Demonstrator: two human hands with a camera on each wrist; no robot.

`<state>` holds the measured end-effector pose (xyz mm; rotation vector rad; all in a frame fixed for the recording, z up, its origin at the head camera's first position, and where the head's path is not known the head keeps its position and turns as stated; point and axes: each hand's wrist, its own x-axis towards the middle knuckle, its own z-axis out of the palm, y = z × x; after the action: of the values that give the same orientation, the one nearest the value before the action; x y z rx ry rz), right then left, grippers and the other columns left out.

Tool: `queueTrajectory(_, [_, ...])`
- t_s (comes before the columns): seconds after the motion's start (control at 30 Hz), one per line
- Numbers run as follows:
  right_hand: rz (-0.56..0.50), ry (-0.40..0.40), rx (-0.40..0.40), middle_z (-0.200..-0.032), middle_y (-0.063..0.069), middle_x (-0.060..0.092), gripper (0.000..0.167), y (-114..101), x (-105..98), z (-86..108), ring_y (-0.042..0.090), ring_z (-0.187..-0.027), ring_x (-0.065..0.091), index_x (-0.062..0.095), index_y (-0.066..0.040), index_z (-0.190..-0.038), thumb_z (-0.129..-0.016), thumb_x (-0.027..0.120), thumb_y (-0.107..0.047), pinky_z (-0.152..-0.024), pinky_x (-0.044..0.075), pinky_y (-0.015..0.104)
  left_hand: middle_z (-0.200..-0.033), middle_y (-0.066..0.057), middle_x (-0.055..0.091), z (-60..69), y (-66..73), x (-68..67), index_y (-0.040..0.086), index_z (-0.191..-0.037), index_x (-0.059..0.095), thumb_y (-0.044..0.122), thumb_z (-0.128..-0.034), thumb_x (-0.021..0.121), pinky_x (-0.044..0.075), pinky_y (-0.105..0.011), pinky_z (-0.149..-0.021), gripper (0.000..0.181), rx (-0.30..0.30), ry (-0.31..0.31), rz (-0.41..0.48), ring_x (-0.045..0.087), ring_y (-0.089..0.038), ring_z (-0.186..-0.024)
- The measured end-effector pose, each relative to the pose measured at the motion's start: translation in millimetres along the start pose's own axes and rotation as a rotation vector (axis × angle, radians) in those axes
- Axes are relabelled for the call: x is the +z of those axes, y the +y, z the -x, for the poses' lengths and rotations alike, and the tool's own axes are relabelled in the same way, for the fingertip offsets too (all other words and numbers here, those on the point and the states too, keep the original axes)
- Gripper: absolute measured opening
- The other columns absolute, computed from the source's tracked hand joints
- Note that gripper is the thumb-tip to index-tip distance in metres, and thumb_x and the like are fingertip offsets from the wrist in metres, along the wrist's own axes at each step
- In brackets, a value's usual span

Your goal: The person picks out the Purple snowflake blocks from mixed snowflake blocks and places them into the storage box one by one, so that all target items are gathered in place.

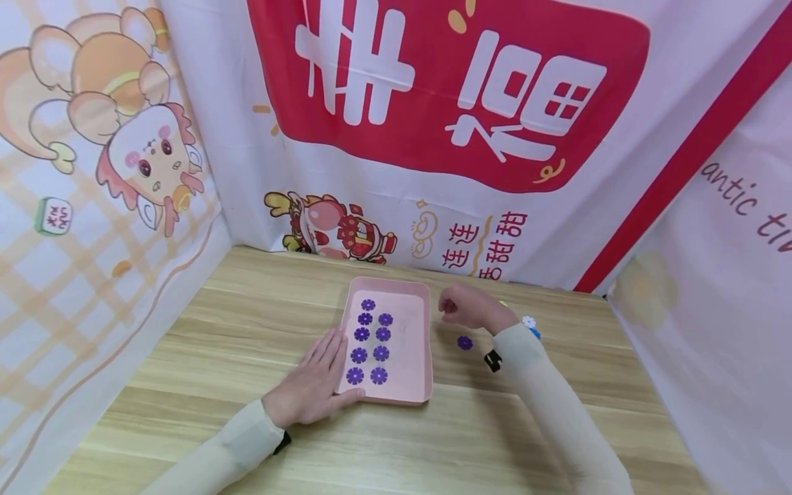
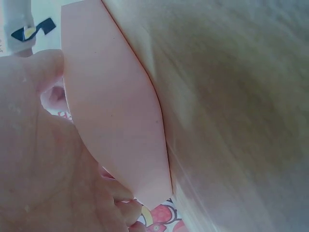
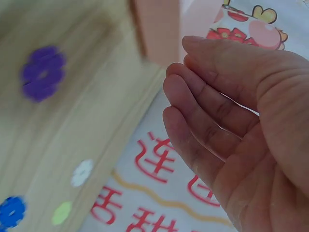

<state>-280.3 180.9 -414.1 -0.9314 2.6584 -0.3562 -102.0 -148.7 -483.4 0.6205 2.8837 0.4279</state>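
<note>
A pink shallow tray (image 1: pixel 408 361) lies on the table, holding several purple snowflake-shaped discs (image 1: pixel 381 353) in two upright columns. Against its left side and near corner rests my left hand (image 1: pixel 312 385), fingers straight and thumb along the near rim. The left wrist view shows the tray's outer wall (image 2: pixel 113 101) beside the palm. Just off the tray's right rim is my right hand (image 1: pixel 473 307). Its fingers are loosely bent, thumb near the index finger, and no disc shows between them (image 3: pixel 227 121). One purple disc (image 1: pixel 465 342) lies on the table below that hand.
Farther right on the wooden table (image 1: pixel 588 385) lie a white disc (image 1: pixel 529 322), a blue disc (image 1: pixel 535 333) and a yellow-green disc (image 3: pixel 62 213), partly behind the right wrist in the head view. Printed cloth (image 1: pixel 458 185) hangs along the table's back and sides.
</note>
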Motion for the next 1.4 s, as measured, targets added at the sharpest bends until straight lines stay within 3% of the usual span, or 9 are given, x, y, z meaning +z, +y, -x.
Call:
queueTrajectory(0.17, [-0.013,0.003,0.041,-0.097,0.001,0.074,0.015,14.3,10.8,18.6,0.013,-0.088,0.066,0.076,-0.004,-0.111,-0.097,0.075,-0.009,-0.085,0.062,0.034,-0.176,-0.027,0.003,1.8,-0.9,-1.5,-0.008,-0.165,0.014,0.067,-0.1042,0.047,0.011,-0.059,-0.135,0.102,0.002,0.013,0.011,0.005,-0.045,-0.165])
queueTrajectory(0.37, [-0.045,0.035,0.02,-0.093,0.003,0.074,0.012,27.7,26.6,33.0,0.012,-0.085,0.065,0.075,-0.002,-0.106,-0.095,0.076,-0.005,-0.082,0.061,0.032,-0.176,-0.028,0.003,4.2,-2.1,-1.4,-0.008,-0.165,0.014,0.066,-0.1043,0.049,0.011,-0.06,-0.135,0.102,-0.009,0.017,0.01,0.005,-0.045,-0.165])
queueTrajectory(0.77, [-0.076,0.051,0.026,-0.096,0.004,0.077,0.011,48.1,53.7,40.1,0.011,-0.084,0.065,0.078,-0.008,-0.102,-0.092,0.082,-0.011,-0.081,0.062,0.032,-0.176,-0.027,0.001,4.6,-1.3,-0.7,-0.008,-0.165,0.013,0.066,-0.1041,0.049,0.011,-0.059,-0.135,0.103,-0.012,0.006,0.031,0.004,-0.045,-0.165])
queueTrajectory(1.2, [-0.107,0.027,0.071,-0.094,0.0,0.077,0.014,56.4,54.0,37.0,0.008,-0.084,0.067,0.077,-0.009,-0.1,-0.089,0.085,-0.012,-0.082,0.063,0.03,-0.176,-0.027,0.001,2.5,1.2,-3.5,-0.008,-0.165,0.013,0.066,-0.1044,0.049,0.011,-0.059,-0.135,0.102,-0.013,0.004,0.031,0.004,-0.045,-0.165])
queueTrajectory(1.4, [-0.144,-0.013,0.146,-0.096,0.0,0.075,0.017,56.1,48.1,36.4,0.011,-0.088,0.067,0.074,-0.01,-0.101,-0.089,0.087,-0.014,-0.087,0.063,0.034,-0.176,-0.026,0.0,1.0,1.4,-1.7,-0.007,-0.166,0.012,0.068,-0.1038,0.048,0.01,-0.058,-0.135,0.103,-0.012,0.0,0.022,0.003,-0.044,-0.165])
